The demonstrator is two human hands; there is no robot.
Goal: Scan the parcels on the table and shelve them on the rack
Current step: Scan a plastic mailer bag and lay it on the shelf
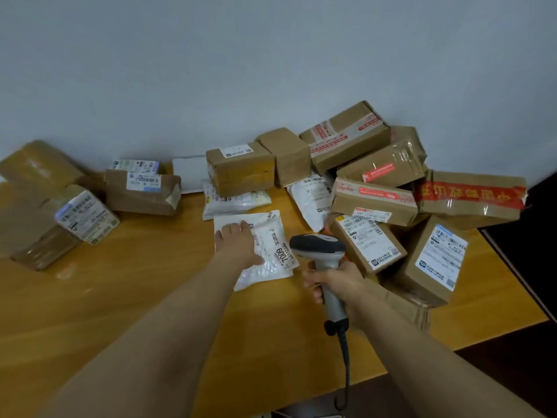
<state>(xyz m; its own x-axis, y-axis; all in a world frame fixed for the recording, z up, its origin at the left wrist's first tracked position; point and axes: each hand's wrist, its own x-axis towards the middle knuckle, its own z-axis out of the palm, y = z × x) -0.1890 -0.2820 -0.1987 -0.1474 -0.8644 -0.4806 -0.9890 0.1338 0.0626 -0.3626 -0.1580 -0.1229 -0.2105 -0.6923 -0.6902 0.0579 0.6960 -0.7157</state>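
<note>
The white poly mailer (271,236) lay flat on the wooden surface (135,282), its printed label (283,254) face up with the digits 7009 readable. The left hand (238,242) rested on top of it, palm down, fingers fairly straight, pressing rather than gripping.

It looked to me a light, limp bag with a slick plastic skin, one that would slide easily on the varnished wood. Pinned flat like that, the label would stay smooth for a read. For lifting, I'd judge an edge or corner clear of the label the best place to pinch, since the bag would likely sag if taken by the middle.

Just right of the mailer, the right hand (334,285) was wrapped round the handle of a barcode scanner (319,245). The scanner's head tipped down towards the label, and its cable (346,366) trailed back off the near edge.

Beyond the mailer sat a second white bag (235,203) under a taped cardboard box (241,167). To the right of the mailer rose a heap of brown cartons (373,203), the nearest one (367,245) close behind the scanner. Left of the mailer, well apart, stood more labelled boxes (141,191). I could see no rack from there.
</note>
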